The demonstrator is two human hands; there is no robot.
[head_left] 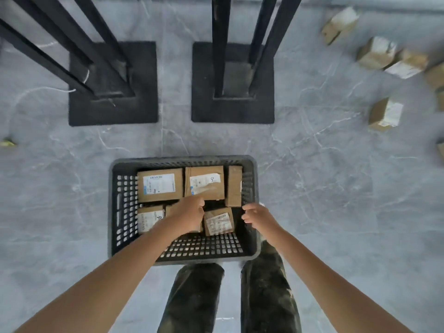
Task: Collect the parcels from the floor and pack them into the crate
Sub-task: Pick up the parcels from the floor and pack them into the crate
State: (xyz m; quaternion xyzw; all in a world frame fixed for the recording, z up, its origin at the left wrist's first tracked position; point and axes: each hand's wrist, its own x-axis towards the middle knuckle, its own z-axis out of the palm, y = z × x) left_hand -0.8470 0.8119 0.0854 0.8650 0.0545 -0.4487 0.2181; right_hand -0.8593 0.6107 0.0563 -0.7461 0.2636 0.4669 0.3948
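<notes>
A dark grey perforated crate stands on the floor in front of my feet. Several brown cardboard parcels with white labels lie inside: two large ones at the back, a narrow one on edge, and smaller ones in front. My left hand reaches into the crate's middle, its fingers curled over the edge of a parcel that it mostly hides. My right hand hovers over the crate's right side, fingers loosely curled, holding nothing. More parcels lie on the floor at the right.
Two black square stand bases with upright posts stand just beyond the crate. A white cable trails at the left, and a small scrap lies near the left edge. The floor is grey marbled tile. My legs are right behind the crate.
</notes>
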